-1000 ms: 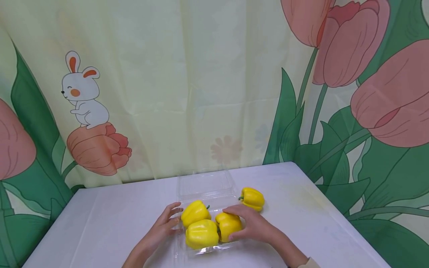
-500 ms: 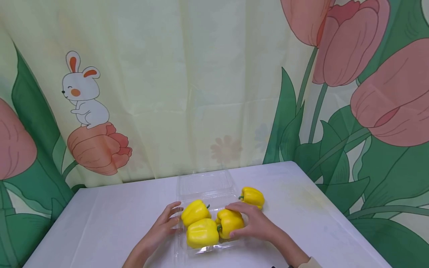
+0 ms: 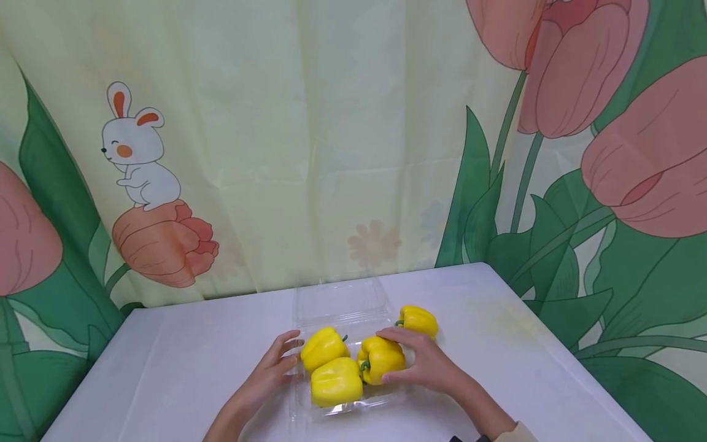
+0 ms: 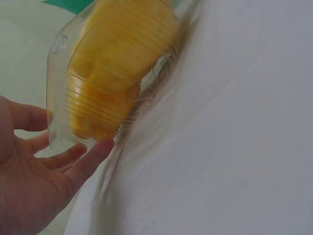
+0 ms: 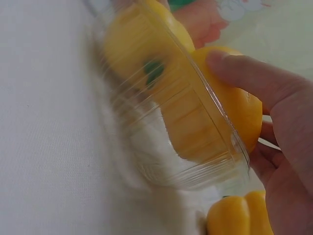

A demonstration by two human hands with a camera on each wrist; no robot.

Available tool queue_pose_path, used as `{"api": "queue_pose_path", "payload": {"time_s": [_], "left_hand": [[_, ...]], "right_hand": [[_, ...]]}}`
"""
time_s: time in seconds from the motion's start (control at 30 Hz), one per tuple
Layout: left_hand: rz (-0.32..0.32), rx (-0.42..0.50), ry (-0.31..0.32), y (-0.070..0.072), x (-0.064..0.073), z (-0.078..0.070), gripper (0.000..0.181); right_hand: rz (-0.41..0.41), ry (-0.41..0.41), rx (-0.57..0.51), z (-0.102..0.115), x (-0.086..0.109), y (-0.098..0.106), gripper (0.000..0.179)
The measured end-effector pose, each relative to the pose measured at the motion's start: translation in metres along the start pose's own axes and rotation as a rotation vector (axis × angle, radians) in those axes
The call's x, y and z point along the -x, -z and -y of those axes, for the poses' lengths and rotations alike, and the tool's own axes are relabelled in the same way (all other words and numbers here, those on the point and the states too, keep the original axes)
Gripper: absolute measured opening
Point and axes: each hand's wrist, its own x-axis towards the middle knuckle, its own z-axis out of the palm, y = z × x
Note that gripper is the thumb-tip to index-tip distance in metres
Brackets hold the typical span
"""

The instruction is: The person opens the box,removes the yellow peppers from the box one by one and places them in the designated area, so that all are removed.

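Note:
A clear plastic clamshell container (image 3: 381, 400) lies with its lid (image 3: 339, 301) folded back. Two yellow bell peppers, one at the back left (image 3: 323, 350) and one at the front left (image 3: 337, 383), sit in its base. My right hand (image 3: 425, 362) holds a third yellow bell pepper (image 3: 383, 361) at the base's right side, thumb in front and fingers behind. The right wrist view shows the thumb (image 5: 230, 68) pressed on this pepper (image 5: 244, 112), partly behind the clear wall. My left hand (image 3: 273, 365) touches the container's left wall with loosely bent fingers (image 4: 93, 159).
Another yellow bell pepper (image 3: 420, 321) lies on the white-covered table (image 3: 182, 368), outside the container at the back right, just behind my right hand. A curtain (image 3: 353, 153) printed with tulips and a rabbit hangs along the table's back edge.
My right hand and the pepper it holds have shifted slightly toward the back, and the pepper's stem has turned more toward the front. The left hand stays at the container's side.

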Motion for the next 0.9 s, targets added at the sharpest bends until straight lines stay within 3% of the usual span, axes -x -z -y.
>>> {"api": "queue_pose_path", "payload": {"time_s": [0.9], "left_hand": [[-0.016,-0.018,0.011,-0.0009,0.0003,-0.0002,0.059]], "right_hand": [[-0.075,0.043,0.01,0.0039,0.0032,0.0073,0.066]]}}
